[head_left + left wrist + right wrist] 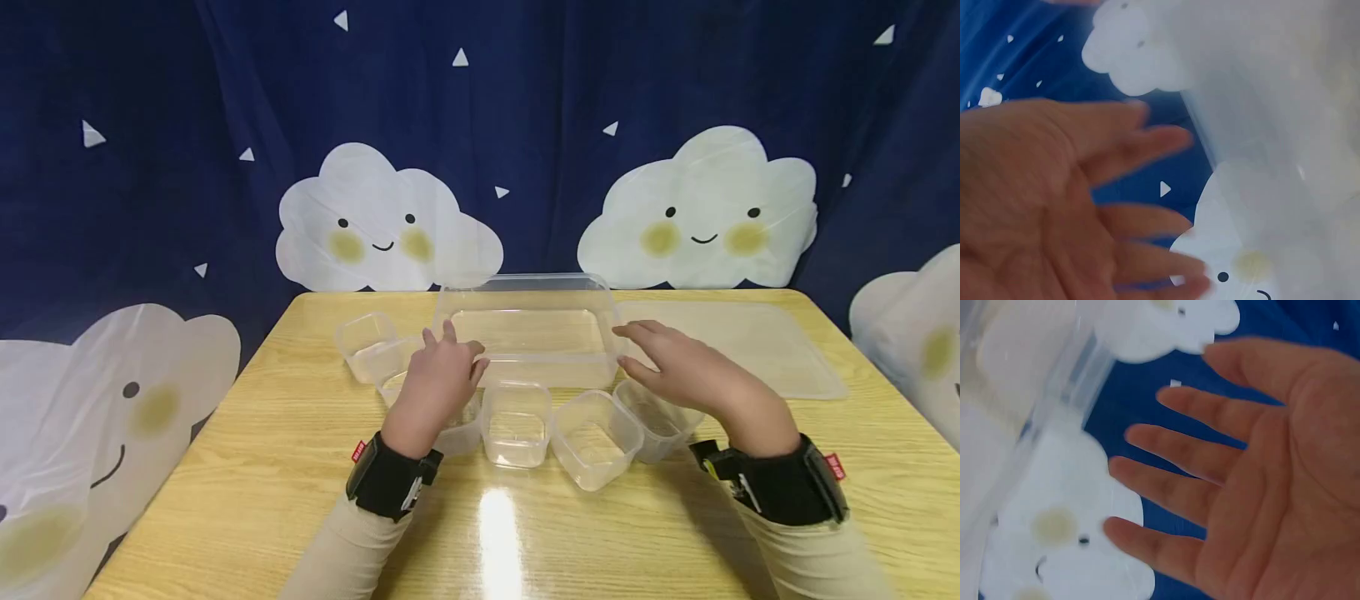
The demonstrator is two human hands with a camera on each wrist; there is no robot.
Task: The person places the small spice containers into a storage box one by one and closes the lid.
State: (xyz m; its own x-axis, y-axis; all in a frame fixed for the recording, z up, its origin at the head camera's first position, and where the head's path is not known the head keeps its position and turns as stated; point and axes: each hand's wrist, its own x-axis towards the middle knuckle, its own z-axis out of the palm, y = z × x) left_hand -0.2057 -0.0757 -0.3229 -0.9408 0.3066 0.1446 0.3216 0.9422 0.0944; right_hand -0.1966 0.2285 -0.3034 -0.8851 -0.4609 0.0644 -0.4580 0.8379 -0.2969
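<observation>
A large clear plastic box (528, 372) stands toward the back of the table, between my two hands. Beside its left end is my left hand (438, 383), fingers extended and holding nothing; it partly hides the small tubs beneath it. My right hand (693, 375) reaches in at the box's right end, palm inward with fingers spread and nothing in them. Both wrist views show bare palms, the left hand (1029, 200) and the right hand (1260, 481), near a blurred translucent plastic wall. Whether either hand touches the box, I cannot tell.
Several small clear tubs curve around the box's front: one at far left (366, 343), one at centre (517, 425), one right of centre (597, 440), and another under the right hand (658, 423). A flat translucent lid (742, 346) lies back right. A cloud-patterned blue curtain (540, 100) hangs behind.
</observation>
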